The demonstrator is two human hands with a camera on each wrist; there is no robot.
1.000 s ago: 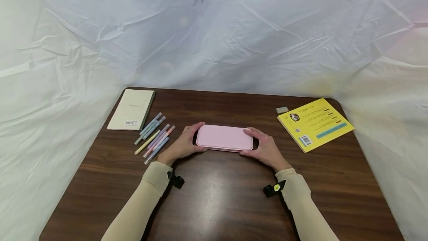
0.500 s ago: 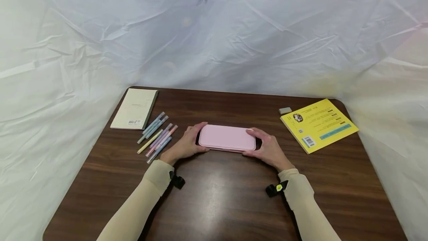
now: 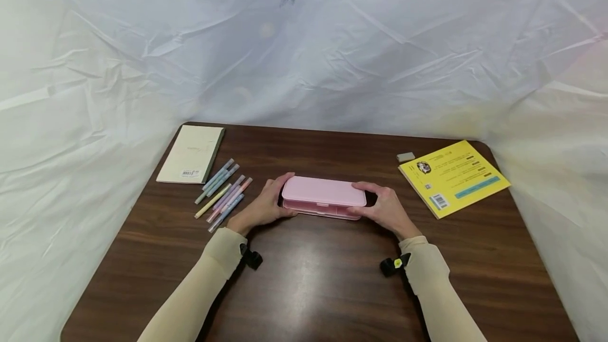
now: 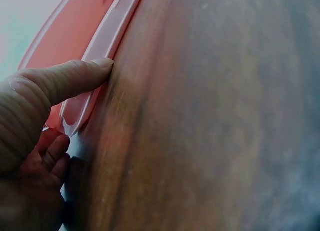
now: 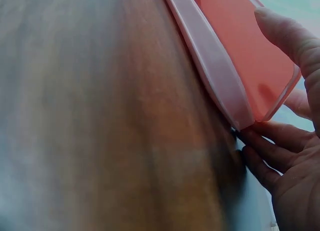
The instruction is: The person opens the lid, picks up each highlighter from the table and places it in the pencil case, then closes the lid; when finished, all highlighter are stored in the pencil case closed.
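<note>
A pink pencil case (image 3: 324, 191) lies at the middle of the table, its lid raised a little along the front, with a gap above the base. My left hand (image 3: 265, 203) grips its left end; the thumb (image 4: 85, 77) presses the base's front wall in the left wrist view. At the right end my right hand (image 3: 382, 207) holds the lid, fingers on top and thumb at the raised front edge. The lid's inner side (image 5: 250, 46) shows in the right wrist view. What lies inside cannot be made out.
Several pastel pens (image 3: 222, 194) lie left of the case, beside a cream notebook (image 3: 191, 153). On the right are a yellow book (image 3: 453, 178) and a small grey eraser (image 3: 406, 157). A white fabric sheet (image 3: 304, 67) hangs behind the brown table (image 3: 294, 278).
The lid, shut in both earlier frames, has come up at the front. My right thumb has risen with it and the right hand shifted slightly. The left hand has stayed put on the case.
</note>
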